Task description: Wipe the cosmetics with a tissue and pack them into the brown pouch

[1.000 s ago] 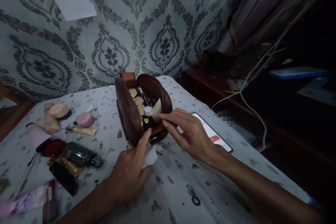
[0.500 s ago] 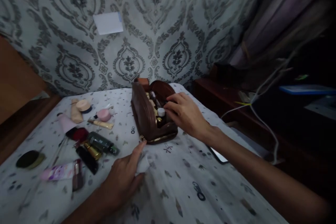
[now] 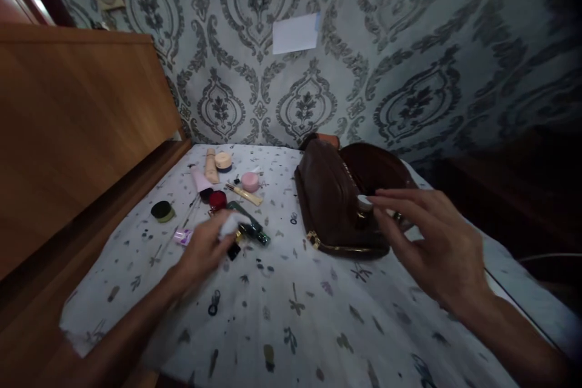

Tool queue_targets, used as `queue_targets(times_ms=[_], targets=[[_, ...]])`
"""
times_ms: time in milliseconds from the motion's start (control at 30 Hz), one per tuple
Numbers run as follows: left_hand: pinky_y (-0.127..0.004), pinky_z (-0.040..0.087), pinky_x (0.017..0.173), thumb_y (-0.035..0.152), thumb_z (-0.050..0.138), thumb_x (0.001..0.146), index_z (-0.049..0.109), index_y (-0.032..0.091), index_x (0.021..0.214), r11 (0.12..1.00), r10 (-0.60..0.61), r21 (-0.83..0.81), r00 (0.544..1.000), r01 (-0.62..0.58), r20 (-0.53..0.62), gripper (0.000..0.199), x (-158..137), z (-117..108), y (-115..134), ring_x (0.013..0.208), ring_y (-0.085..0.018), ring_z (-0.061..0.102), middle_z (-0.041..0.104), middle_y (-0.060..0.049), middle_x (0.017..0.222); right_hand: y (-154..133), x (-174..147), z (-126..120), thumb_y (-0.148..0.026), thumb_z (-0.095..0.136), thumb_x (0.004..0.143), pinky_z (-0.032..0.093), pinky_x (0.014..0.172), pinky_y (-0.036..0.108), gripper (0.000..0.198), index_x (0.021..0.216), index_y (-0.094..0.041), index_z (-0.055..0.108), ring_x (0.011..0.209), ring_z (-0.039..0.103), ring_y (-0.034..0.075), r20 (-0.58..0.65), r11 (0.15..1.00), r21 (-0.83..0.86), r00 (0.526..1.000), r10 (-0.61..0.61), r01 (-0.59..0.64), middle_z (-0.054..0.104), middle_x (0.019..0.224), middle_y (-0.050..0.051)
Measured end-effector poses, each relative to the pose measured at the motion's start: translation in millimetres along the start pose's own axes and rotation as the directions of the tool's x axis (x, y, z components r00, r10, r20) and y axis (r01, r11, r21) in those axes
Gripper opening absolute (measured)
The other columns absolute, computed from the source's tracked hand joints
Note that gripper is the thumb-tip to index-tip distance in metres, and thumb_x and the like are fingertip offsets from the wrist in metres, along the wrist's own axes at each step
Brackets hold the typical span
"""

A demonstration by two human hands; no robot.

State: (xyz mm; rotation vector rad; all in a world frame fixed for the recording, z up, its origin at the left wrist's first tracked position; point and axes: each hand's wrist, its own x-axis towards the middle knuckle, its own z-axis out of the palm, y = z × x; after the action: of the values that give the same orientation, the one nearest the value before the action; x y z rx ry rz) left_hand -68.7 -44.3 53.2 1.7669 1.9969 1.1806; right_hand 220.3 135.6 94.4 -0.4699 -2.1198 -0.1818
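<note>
A brown leather cosmetic bag [image 3: 336, 200] lies open on the patterned white bedsheet [image 3: 295, 309]; a white cap shows at its mouth. My right hand [image 3: 431, 248] hovers just in front of the bag with fingers spread, holding nothing. My left hand [image 3: 204, 248] reaches left, its fingers closed on a white tissue [image 3: 228, 225], right over a cluster of cosmetics: a dark green bottle [image 3: 250, 229], a red-capped item [image 3: 217, 199] and a small black one. Part of that cluster is hidden by the hand.
Further cosmetics lie beyond: a pink tube [image 3: 200, 180], a beige tube [image 3: 210, 165], a round cream compact [image 3: 223, 160], a pink puff [image 3: 250, 181], a dark round compact [image 3: 162, 211]. A wooden headboard [image 3: 77, 127] rises at left. Patterned wallpaper with a white note [image 3: 295, 33] stands behind.
The view has swung left. My right hand has come out of the bag and drawn back, open. My left hand has moved left with the tissue, over the cosmetics.
</note>
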Motion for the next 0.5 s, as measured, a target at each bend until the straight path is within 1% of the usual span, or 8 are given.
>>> queue_targets(times_ms=[33,100,167,233,267,333,400,500], targets=[[-0.027,0.051,0.064,0.03,0.051,0.087,0.061,0.018,0.099,0.994,-0.104,-0.045,0.99,0.1,-0.097,0.02,7,-12,-4,0.071,-0.017,0.063,0.066,-0.002,0.08,-11,-1,3,-0.02,0.055,0.093,0.052,0.075,0.04,0.015,0.105,-0.022,0.064,0.086,0.063,0.024,0.007,0.998,0.065,1.0,-0.003,0.003,0.067,0.094,0.01],[-0.02,0.042,0.05,0.04,0.056,0.083,0.057,0.017,0.09,0.94,-0.31,-0.215,0.925,0.264,-0.219,0.024,18,-33,-15,0.059,-0.013,0.056,0.06,0.001,0.067,-33,-6,14,-0.015,0.056,0.092,0.053,0.072,0.036,0.017,0.107,-0.022,0.062,0.082,0.063,0.021,0.071,0.973,0.23,0.997,-0.03,0.013,0.067,0.09,0.007],[-0.017,0.036,0.047,0.045,0.06,0.077,0.054,0.018,0.088,0.858,-0.465,-0.37,0.843,0.356,-0.269,0.029,24,-47,-25,0.058,-0.012,0.054,0.058,0.003,0.067,-53,-14,33,-0.013,0.055,0.092,0.053,0.07,0.033,0.018,0.107,-0.021,0.062,0.082,0.063,0.02,0.177,0.929,0.371,0.983,-0.055,-0.014,0.066,0.089,0.006],[-0.015,0.034,0.047,0.045,0.063,0.072,0.053,0.019,0.088,0.807,-0.536,-0.443,0.8,0.392,-0.268,0.032,24,-53,-34,0.061,-0.012,0.055,0.059,0.002,0.071,-70,-22,55,-0.013,0.052,0.094,0.055,0.074,0.034,0.019,0.108,-0.02,0.062,0.087,0.062,0.02,0.287,0.891,0.447,0.956,-0.061,-0.077,0.066,0.092,0.007],[-0.015,0.033,0.046,0.045,0.064,0.071,0.053,0.019,0.087,0.797,-0.547,-0.45,0.797,0.403,-0.255,0.032,22,-54,-37,0.06,-0.011,0.054,0.059,0.002,0.071,-77,-26,66,-0.014,0.051,0.094,0.055,0.076,0.036,0.02,0.11,-0.02,0.061,0.09,0.062,0.021,0.352,0.881,0.458,0.934,-0.058,-0.118,0.065,0.096,0.008],[-0.016,0.03,0.044,0.045,0.063,0.07,0.053,0.018,0.086,0.806,-0.534,-0.423,0.817,0.414,-0.218,0.033,16,-53,-43,0.053,-0.01,0.048,0.058,0.002,0.068,-88,-31,88,-0.017,0.053,0.092,0.055,0.082,0.04,0.026,0.118,-0.019,0.059,0.098,0.061,0.023,0.466,0.876,0.437,0.884,-0.027,-0.204,0.062,0.108,0.011],[-0.019,0.03,0.044,0.046,0.061,0.072,0.053,0.018,0.082,0.847,-0.477,-0.357,0.86,0.394,-0.183,0.031,10,-50,-48,0.049,-0.009,0.042,0.056,0.003,0.064,-97,-34,107,-0.018,0.055,0.089,0.055,0.085,0.042,0.037,0.126,-0.019,0.054,0.104,0.059,0.025,0.545,0.874,0.389,0.837,0.036,-0.291,0.057,0.115,0.013],[-0.022,0.035,0.052,0.042,0.056,0.077,0.053,0.019,0.079,0.934,-0.334,-0.178,0.933,0.309,-0.134,0.024,3,-48,-54,0.055,-0.012,0.046,0.053,0.003,0.065,-105,-34,126,-0.017,0.053,0.088,0.053,0.088,0.043,0.045,0.132,-0.018,0.049,0.105,0.057,0.026,0.609,0.85,0.362,0.788,0.095,-0.382,0.055,0.115,0.013]])
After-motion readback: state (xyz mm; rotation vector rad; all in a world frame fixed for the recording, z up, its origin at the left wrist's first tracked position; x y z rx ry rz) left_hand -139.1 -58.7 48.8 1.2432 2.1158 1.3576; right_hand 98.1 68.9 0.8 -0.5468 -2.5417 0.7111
